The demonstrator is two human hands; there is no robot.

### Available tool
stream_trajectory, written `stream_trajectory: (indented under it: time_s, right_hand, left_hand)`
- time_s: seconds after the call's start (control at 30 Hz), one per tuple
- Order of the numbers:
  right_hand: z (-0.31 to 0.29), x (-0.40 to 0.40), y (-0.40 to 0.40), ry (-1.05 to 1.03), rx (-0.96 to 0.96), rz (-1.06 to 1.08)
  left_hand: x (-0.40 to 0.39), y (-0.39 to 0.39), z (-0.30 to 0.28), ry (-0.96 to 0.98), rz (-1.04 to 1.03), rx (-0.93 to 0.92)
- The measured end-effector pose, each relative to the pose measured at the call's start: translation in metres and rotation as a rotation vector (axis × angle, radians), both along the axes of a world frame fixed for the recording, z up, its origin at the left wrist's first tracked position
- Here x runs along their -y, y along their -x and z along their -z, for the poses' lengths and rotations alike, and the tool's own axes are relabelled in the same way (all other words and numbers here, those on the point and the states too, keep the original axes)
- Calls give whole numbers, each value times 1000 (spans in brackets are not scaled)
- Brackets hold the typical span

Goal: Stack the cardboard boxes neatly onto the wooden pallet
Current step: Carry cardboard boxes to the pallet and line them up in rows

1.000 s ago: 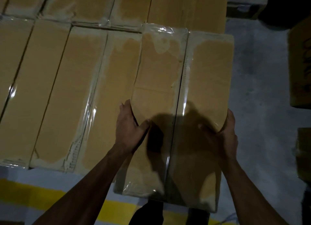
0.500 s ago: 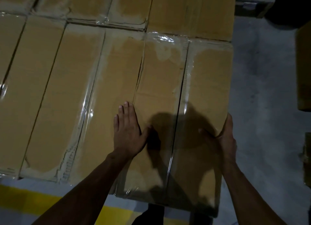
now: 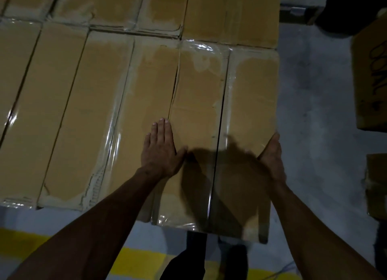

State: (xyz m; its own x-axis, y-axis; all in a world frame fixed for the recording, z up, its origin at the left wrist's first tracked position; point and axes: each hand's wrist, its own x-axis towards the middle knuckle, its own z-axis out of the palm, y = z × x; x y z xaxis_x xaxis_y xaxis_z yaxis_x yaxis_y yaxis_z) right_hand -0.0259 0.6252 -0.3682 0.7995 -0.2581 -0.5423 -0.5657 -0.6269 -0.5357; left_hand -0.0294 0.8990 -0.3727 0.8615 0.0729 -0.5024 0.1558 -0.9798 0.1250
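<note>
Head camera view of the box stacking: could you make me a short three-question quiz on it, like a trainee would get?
1. True or false: the left hand lies flat with straight fingers on top of the boxes.
2. Where is the right hand? A) on the floor B) against the right side of the rightmost box C) on the yellow floor stripe
3. Fill in: the near end of the rightmost box sticks out ____ the near edge of the neighbouring boxes.

Key: 1 true; 2 B; 3 past (toward the person).
</note>
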Motion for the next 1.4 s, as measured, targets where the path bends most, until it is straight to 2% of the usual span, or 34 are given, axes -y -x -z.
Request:
stream_trajectory:
  time_s: [0.13,0.23,0.53,0.67,0.93,1.13,1.4]
  right_hand:
    - [-12,-5,34,155,-92,-178]
    - [-8,-7,69,326,1,-343]
    - [-8,-8,149,439,7,-560]
    - [-7,-2,177,396,-1,-599]
    - [-5,2,194,408,10,-691]
    - [-4,-1,197,427,47,-676]
    - [0,0,199,434,50,-692]
  left_hand:
    - [-8,21,-15,22,67,-64]
    - [-13,51,-23,35,93,-98]
    - [-34,146,-34,-46,311,-182]
    - [-36,173,-38,-74,342,-183]
    - [-33,180,-28,-138,348,-2]
    - [-39,180,-24,-231,429,14]
    - [-35,183,-19,-226,411,15]
